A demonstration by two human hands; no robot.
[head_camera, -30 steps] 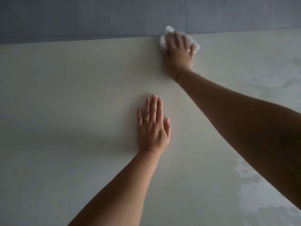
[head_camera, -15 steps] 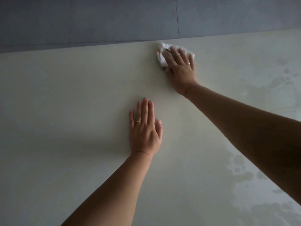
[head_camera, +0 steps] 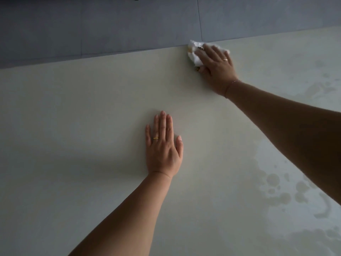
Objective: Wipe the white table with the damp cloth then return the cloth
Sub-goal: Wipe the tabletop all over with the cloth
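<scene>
Right hand: we see our right hand (head_camera: 216,66) stretched to the far edge of the tabletop (head_camera: 73,117), palm down, pressing the cloth (head_camera: 193,52) flat under it.
Right fingers: they (head_camera: 208,50) lie spread over the cloth, pinning it rather than curling round it; a ring sits on one of them.
Cloth: white and crumpled, it pokes out beyond and to the left of our right fingers, right at the tabletop's far edge, with a few dark or brownish specks on its upper part.
Left hand: our left hand (head_camera: 163,147) rests flat on the tabletop, nearer to us and to the left of the right hand, well apart from the cloth.
Left fingers: straight and close together, holding nothing; a gold ring (head_camera: 156,138) shows on one.
Wet patches: damp marks and round blotches (head_camera: 276,189) spread over the tabletop to the right of both hands, partly under our right forearm.
Floor: grey tiles (head_camera: 110,24) lie beyond the right fingers, past the tabletop's edge.
</scene>
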